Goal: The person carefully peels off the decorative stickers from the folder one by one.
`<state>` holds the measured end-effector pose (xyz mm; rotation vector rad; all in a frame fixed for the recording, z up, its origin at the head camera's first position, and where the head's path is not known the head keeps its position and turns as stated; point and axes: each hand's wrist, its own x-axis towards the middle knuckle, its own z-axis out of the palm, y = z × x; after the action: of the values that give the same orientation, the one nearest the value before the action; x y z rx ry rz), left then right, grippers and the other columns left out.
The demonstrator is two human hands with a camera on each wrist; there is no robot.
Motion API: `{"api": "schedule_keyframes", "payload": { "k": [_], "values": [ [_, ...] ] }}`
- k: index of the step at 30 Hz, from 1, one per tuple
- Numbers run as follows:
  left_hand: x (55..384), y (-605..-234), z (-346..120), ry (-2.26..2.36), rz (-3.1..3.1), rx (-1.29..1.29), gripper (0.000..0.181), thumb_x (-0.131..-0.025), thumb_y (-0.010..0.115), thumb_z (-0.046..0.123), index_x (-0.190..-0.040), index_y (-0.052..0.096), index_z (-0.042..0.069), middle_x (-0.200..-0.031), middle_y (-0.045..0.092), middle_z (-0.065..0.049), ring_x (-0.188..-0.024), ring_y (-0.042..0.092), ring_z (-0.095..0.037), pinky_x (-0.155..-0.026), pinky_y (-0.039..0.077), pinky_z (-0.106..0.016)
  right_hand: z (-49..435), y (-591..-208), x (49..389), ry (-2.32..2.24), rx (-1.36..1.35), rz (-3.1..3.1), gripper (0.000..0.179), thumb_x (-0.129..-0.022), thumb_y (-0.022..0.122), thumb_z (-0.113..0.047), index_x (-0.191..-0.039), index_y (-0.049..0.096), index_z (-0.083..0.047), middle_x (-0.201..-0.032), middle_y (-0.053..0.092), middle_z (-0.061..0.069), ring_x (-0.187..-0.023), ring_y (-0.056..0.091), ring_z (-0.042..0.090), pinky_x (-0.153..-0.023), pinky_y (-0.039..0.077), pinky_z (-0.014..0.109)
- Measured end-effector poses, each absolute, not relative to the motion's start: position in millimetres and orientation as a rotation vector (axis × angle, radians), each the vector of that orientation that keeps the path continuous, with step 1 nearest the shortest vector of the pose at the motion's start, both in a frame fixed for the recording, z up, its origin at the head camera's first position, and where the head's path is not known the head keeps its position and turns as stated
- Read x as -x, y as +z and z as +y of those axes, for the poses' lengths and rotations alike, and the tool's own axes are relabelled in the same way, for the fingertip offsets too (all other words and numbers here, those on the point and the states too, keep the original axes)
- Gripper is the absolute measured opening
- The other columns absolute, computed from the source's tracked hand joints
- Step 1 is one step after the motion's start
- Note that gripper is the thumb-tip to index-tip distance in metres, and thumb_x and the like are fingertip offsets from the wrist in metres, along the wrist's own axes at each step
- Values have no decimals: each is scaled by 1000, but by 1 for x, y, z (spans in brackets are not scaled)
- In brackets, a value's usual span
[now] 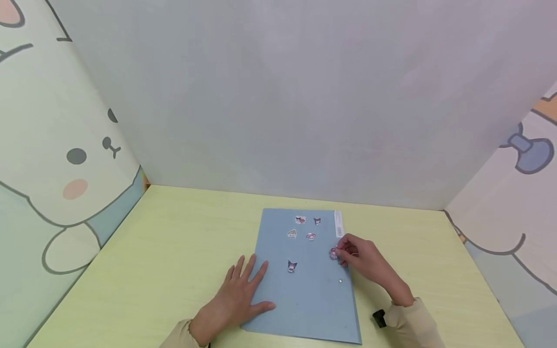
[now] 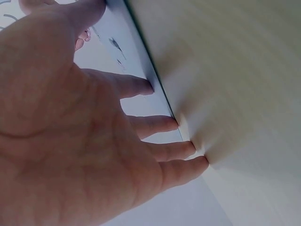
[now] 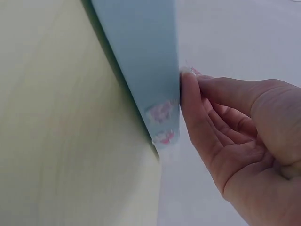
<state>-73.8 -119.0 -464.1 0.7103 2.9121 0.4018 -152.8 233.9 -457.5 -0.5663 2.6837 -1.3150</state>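
A light-blue rectangular board lies on the table with several small cartoon stickers on its upper half. My left hand rests at its left edge, fingers spread, with the thumb over the board and fingertips on the table in the left wrist view. At the board's right edge, my right hand pinches a small pink cartoon sticker between thumb and forefinger. The right wrist view shows a pink bit of the sticker past the fingertips. One dark-eared sticker sits near the board's middle.
A white barcode label is at the board's top right corner. Below the right hand, a tiny shiny round piece lies on the board. The pale yellow table meets a grey back wall, with cartoon-printed panels on both sides.
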Motion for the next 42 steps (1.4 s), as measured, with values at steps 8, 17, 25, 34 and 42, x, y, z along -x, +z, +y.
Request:
{"api": "schedule_keyframes", "payload": {
  "k": [8,17,25,34,42],
  "values": [
    [72,-465,-120,413,2917,-713,91,-89,67,64,-154,44,5,-157,36,-29,-142,32,-57,-107,35,-68,252,-452,156,-1364,484,2672,11,-93,72,1,-96,62,-3,-87,68,7,-74,72,19,-69,60,32],
    [71,-466,-121,412,2929,-728,92,-89,66,65,-154,44,4,-156,36,-30,-141,33,-57,-106,36,-68,266,-447,156,-1312,492,2732,10,-94,72,-1,-95,62,-2,-87,70,8,-74,72,23,-68,59,32],
    [72,-467,-121,394,2929,-725,92,-89,65,66,-155,43,5,-157,36,-29,-142,32,-57,-107,35,-68,276,-447,156,-1208,488,2841,11,-94,73,-5,-92,62,-5,-90,75,4,-74,70,19,-65,54,25],
    [71,-469,-121,393,2949,-744,92,-89,65,66,-154,44,5,-156,37,-29,-140,34,-57,-106,36,-67,291,-446,156,-1055,361,2922,13,-93,76,-9,-90,64,-7,-85,70,0,-73,59,14,-63,48,25],
    [71,-469,-120,397,2954,-740,92,-88,66,66,-154,45,5,-156,38,-29,-140,35,-57,-106,37,-67,302,-448,155,-965,292,2910,15,-93,77,-13,-91,64,-5,-82,60,0,-75,51,16,-63,44,26]
  ]
}}
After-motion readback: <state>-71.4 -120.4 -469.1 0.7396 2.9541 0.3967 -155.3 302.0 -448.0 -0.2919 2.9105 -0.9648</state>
